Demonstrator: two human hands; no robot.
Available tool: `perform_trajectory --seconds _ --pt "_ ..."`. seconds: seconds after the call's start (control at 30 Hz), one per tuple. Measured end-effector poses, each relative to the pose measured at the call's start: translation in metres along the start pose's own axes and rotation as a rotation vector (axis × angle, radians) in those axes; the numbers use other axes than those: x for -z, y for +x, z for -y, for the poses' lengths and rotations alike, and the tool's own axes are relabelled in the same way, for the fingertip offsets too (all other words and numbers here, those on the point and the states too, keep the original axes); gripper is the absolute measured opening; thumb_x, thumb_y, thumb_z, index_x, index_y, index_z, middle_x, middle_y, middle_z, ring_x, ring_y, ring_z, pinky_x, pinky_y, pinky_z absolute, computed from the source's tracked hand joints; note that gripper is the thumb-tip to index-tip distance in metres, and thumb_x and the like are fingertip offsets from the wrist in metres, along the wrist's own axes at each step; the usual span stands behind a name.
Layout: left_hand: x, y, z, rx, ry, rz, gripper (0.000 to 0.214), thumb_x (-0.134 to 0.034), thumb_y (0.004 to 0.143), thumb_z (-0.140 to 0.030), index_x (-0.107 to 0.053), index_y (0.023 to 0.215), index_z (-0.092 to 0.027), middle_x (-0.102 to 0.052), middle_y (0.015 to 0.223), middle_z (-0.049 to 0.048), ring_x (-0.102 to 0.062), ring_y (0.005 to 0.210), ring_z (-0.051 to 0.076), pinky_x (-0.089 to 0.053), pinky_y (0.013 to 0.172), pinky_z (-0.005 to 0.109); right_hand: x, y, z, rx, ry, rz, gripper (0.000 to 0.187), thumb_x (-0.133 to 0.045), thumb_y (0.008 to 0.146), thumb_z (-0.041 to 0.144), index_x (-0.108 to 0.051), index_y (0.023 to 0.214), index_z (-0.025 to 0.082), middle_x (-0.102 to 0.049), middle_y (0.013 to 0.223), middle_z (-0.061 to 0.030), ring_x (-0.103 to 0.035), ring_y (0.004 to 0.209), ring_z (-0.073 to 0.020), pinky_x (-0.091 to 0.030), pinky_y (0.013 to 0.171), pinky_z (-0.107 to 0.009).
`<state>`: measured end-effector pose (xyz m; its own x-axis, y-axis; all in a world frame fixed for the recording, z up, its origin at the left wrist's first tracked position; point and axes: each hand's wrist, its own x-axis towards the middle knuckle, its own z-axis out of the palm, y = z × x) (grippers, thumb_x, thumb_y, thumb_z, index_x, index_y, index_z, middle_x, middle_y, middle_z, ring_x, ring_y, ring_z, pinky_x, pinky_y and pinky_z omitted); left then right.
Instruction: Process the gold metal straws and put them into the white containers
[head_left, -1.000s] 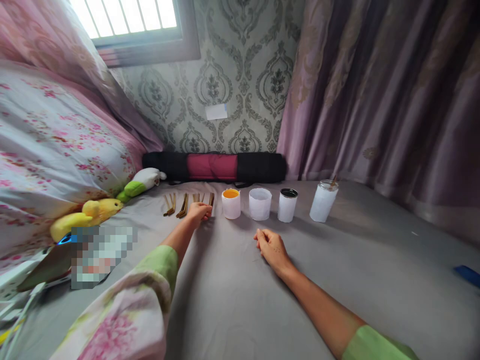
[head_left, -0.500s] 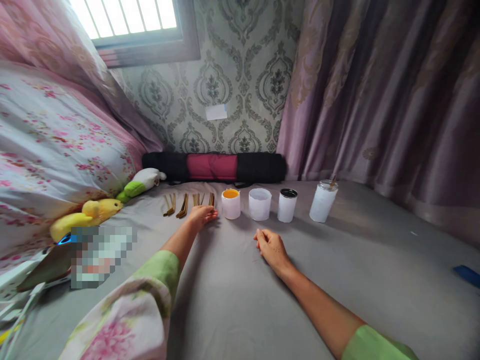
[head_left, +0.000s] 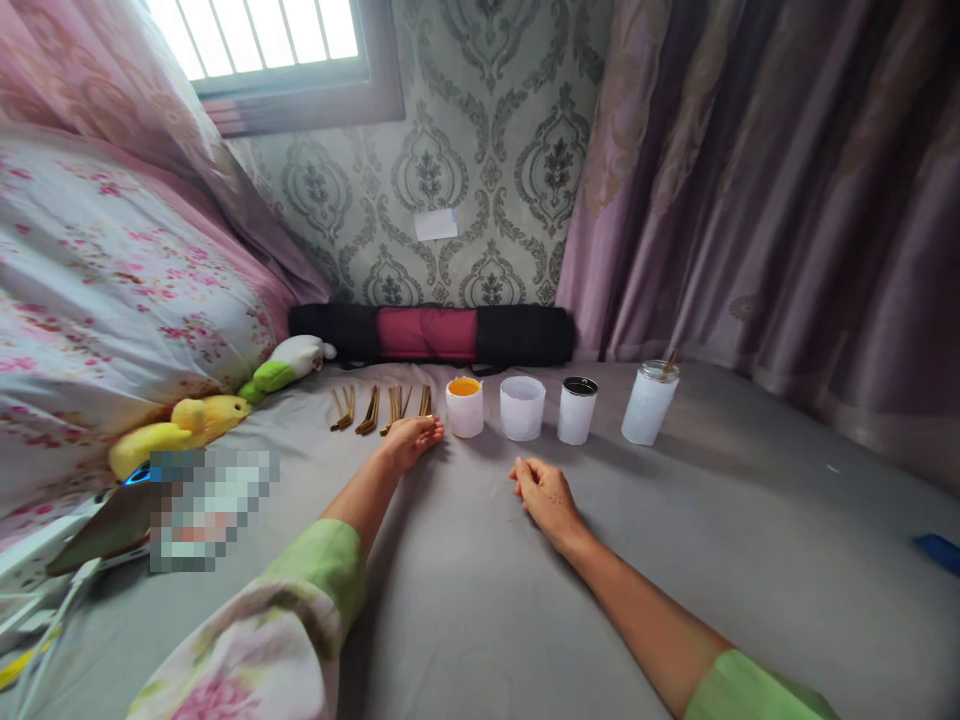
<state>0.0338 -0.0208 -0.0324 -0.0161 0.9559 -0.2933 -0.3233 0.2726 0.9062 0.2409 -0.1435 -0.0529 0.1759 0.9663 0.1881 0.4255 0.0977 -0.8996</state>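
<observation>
My left hand point(head_left: 414, 442) lies palm partly up, its fingers loosely stretched toward a white cup point(head_left: 465, 416) with orange contents, without visibly touching it. Just behind that hand sits one bundle of thin brown bent sticks point(head_left: 426, 400), partly hidden by it. More such bundles point(head_left: 367, 412) lie to its left. Resting on the sheet, my right hand point(head_left: 545, 497) has its fingers curled in, and nothing shows in them. In front of it stand a plain white cup point(head_left: 523, 412) and a white-wrapped can point(head_left: 576, 415) with a dark inside.
A white-wrapped jar point(head_left: 649, 405) with a stick in it stands at the right. A black and red rolled bag point(head_left: 427, 334) lies along the wall. Plush toys point(head_left: 180, 430), a blurred flat object point(head_left: 217, 510) and a white cable point(head_left: 56, 625) are at the left, on the grey sheet point(head_left: 465, 610).
My left hand has shifted slightly right and nearer, uncovering more of the stick bundles behind it. The right hand keeps its place. The whole view has shifted a little.
</observation>
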Motion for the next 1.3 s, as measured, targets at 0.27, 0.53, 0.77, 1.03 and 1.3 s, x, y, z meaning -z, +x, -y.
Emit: perform_trajectory --seconds 0.27,0.53,0.77,1.03,1.3 --pt "0.000 -0.016 0.006 0.008 -0.047 0.033 0.016 -0.049 0.069 0.005 -0.057 0.076 -0.006 -0.059 0.063 0.0059 -0.058 0.053 0.008 -0.050 0.053 0.015 0.001 -0.001 0.001 0.015 0.011 0.007 0.041 -0.035 0.080 0.046 -0.058 0.067 0.015 -0.051 0.051 0.0000 -0.044 0.043 -0.0088 -0.031 0.043 -0.020" --pt "-0.002 -0.030 0.011 -0.021 -0.048 0.042 0.016 -0.052 0.069 0.006 -0.058 0.078 -0.006 -0.059 0.065 0.0063 -0.058 0.053 0.007 -0.050 0.053 0.016 0.000 -0.001 0.000 0.017 0.024 0.010 0.042 -0.034 0.079 0.048 -0.058 0.067 0.015 -0.050 0.051 -0.0002 -0.043 0.043 -0.0091 -0.030 0.042 -0.020" --pt "-0.008 -0.046 0.017 -0.072 -0.048 0.058 0.015 -0.052 0.071 0.003 -0.057 0.081 -0.006 -0.060 0.067 0.0072 -0.058 0.054 0.007 -0.050 0.054 0.017 0.001 -0.001 0.000 0.009 0.019 0.011 0.042 -0.035 0.079 0.048 -0.058 0.067 0.015 -0.051 0.051 -0.0003 -0.043 0.042 -0.0089 -0.031 0.042 -0.020" --pt "-0.012 -0.059 0.025 -0.134 -0.047 0.068 0.013 -0.057 0.071 -0.003 -0.058 0.083 -0.007 -0.061 0.068 0.0071 -0.058 0.054 0.008 -0.049 0.054 0.019 -0.001 0.000 -0.005 0.034 0.044 0.002 0.043 -0.035 0.079 0.049 -0.058 0.068 0.015 -0.052 0.051 -0.0005 -0.044 0.042 -0.0087 -0.032 0.042 -0.020" --pt "-0.012 -0.062 0.037 -0.213 -0.034 0.053 0.017 -0.056 0.072 -0.010 -0.059 0.088 -0.008 -0.061 0.069 0.0061 -0.057 0.054 0.008 -0.049 0.053 0.020 0.001 -0.001 -0.001 0.022 0.050 0.017 0.041 -0.036 0.079 0.049 -0.058 0.068 0.015 -0.051 0.051 0.0005 -0.043 0.042 -0.0084 -0.032 0.043 -0.020"
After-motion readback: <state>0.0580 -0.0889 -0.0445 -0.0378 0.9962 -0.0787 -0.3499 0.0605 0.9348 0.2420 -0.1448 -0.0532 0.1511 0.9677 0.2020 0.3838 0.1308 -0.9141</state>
